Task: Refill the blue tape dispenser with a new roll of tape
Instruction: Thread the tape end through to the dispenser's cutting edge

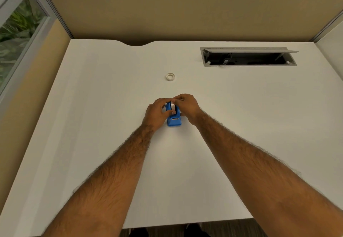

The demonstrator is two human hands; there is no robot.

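The left hand (pixel 157 113) grips the blue tape dispenser (pixel 174 118) steady on the surface (pixel 111 97) so the right hand (pixel 186 106) can pinch the tape roll (pixel 173 106) into it.

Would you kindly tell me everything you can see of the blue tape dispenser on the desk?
The blue tape dispenser is a small piece that looks like glossy plastic, standing upright on the white desk near its middle, its lower front end toward the person. A slot-like detail shows on that front slope. A whitish tape roll sits on edge in its top. The left hand grips its left side; the right hand pinches at the roll from the right. Its far end is hidden by fingers.
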